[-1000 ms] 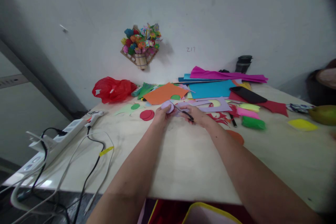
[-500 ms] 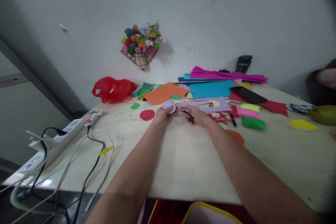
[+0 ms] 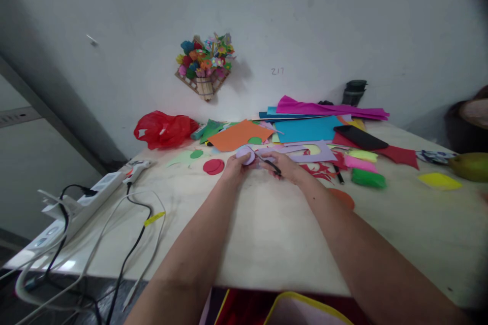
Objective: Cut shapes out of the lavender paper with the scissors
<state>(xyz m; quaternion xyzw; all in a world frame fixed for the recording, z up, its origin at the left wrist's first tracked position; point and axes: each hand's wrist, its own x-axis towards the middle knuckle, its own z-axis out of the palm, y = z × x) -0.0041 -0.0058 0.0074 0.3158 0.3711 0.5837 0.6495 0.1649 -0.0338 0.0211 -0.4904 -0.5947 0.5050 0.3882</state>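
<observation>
Pinched in my left hand (image 3: pixel 235 166) is a round piece of lilac paper (image 3: pixel 246 155). My right hand (image 3: pixel 282 165) is closed around the black handles of a pair of scissors (image 3: pixel 273 165), whose blades point left to the edge of the lilac piece. Behind my right hand lies a lilac sheet (image 3: pixel 324 152) with an opening cut in it. Two red paper circles (image 3: pixel 213 166) rest left of my left hand, partly overlapping. An orange circle (image 3: pixel 342 198) shows beyond my right forearm.
Orange (image 3: pixel 240 136) and blue sheets (image 3: pixel 309 129) lie at the back, with a black phone (image 3: pixel 360 137) to the right. A red plastic bag (image 3: pixel 165 129) sits back left. A power strip (image 3: pixel 82 208), a glue gun (image 3: pixel 136 170) and cables occupy the left edge. Flowers (image 3: pixel 206 63) hang on the wall.
Both hands stay in nearly the same place. The scissors' handles look slightly closer together than before; the lilac piece remains in my left fingers.
</observation>
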